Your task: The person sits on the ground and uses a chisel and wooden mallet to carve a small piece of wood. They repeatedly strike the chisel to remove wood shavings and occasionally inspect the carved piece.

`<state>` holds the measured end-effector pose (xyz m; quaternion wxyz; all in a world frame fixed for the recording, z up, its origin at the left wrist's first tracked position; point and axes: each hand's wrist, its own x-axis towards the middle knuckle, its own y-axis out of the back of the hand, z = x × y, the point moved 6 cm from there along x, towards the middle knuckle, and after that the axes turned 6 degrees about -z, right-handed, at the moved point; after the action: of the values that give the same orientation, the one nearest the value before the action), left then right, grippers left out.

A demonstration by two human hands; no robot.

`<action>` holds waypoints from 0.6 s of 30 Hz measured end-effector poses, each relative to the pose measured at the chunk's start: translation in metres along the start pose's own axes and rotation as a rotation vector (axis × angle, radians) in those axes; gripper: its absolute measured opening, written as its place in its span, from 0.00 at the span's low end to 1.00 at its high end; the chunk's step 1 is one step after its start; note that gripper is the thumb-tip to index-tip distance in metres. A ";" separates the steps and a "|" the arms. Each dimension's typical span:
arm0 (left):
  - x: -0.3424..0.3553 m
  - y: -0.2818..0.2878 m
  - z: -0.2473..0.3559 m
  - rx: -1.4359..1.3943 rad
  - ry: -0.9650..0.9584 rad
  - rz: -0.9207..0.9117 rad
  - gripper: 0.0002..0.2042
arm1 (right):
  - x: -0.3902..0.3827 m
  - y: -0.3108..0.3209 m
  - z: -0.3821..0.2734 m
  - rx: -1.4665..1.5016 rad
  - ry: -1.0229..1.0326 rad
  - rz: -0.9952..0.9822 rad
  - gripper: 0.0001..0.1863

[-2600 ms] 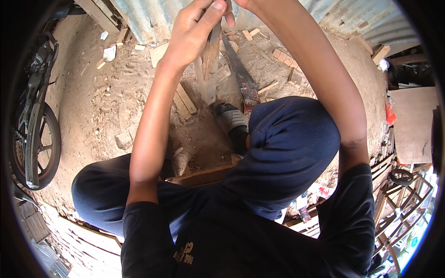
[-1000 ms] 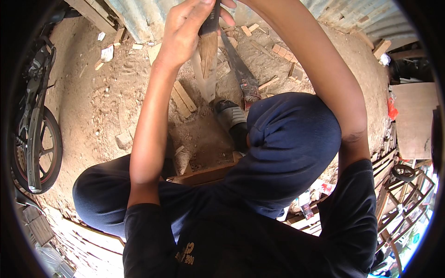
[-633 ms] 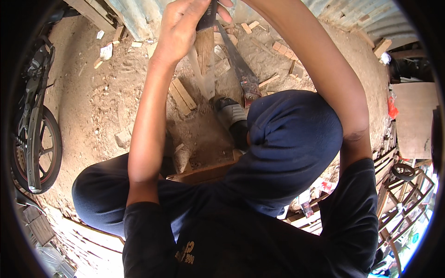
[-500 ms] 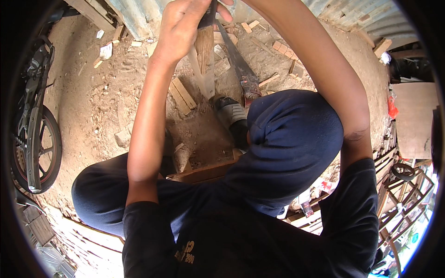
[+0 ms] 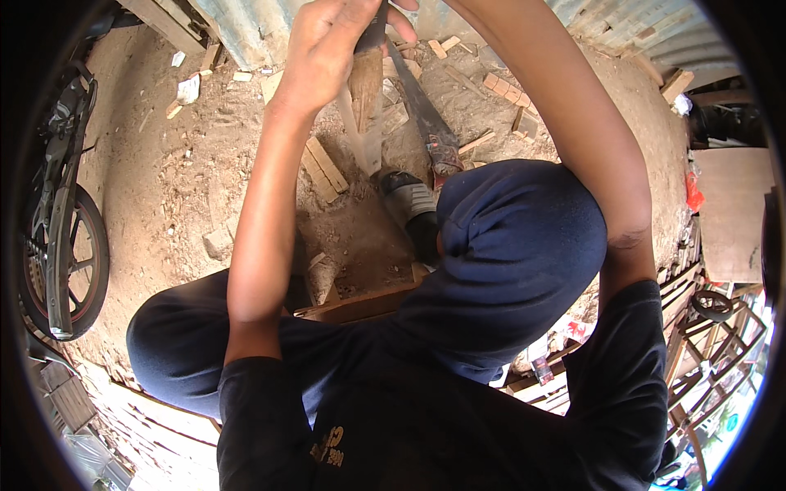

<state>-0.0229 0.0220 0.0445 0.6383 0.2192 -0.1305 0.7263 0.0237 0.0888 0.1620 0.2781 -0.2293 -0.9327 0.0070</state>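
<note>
My left hand (image 5: pixel 323 53) is at the upper edge, closed round a wooden piece with a dark top (image 5: pixel 366 86). Fingertips show on the right of its dark part. Below the wood hangs a thin greyish flat strip (image 5: pixel 370 151), its kind unclear. My right arm (image 5: pixel 565 98) reaches up past the top edge, so the right hand is out of sight. On the ground just right of the wood lies a handsaw (image 5: pixel 422 106), its long dark blade slanting down to a worn reddish handle (image 5: pixel 443 155). Beside it is my shod foot (image 5: pixel 405 196).
Wood offcuts (image 5: pixel 325 169) and small blocks (image 5: pixel 508 88) are scattered over the dirt floor. Corrugated metal sheets (image 5: pixel 254 33) stand ahead. A motorcycle (image 5: pixel 61 204) is at the left. A wooden board edge (image 5: pixel 356 307) lies between my legs, and a metal frame (image 5: pixel 712 360) stands at the right.
My left hand and the wooden piece have shifted slightly to the right. My right forearm has moved a little the same way near the top. The handsaw stays put.
</note>
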 end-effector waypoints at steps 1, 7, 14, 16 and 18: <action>0.000 0.000 -0.001 0.003 0.012 0.002 0.32 | 0.000 0.000 0.000 -0.003 -0.001 0.001 0.38; -0.002 0.003 0.002 0.074 0.074 -0.006 0.33 | 0.001 -0.001 0.001 -0.014 0.000 -0.003 0.38; -0.001 0.000 0.004 0.057 0.034 -0.009 0.28 | 0.000 -0.007 0.003 -0.019 0.003 -0.028 0.38; -0.003 0.003 0.001 0.158 0.115 0.030 0.25 | -0.001 -0.008 0.002 -0.020 0.003 -0.037 0.38; -0.003 -0.001 0.006 0.157 0.059 -0.019 0.29 | -0.001 -0.009 0.001 -0.024 0.005 -0.041 0.38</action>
<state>-0.0204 0.0167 0.0482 0.6297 0.2482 -0.0520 0.7343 0.0204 0.0806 0.1618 0.2777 -0.2135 -0.9366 -0.0105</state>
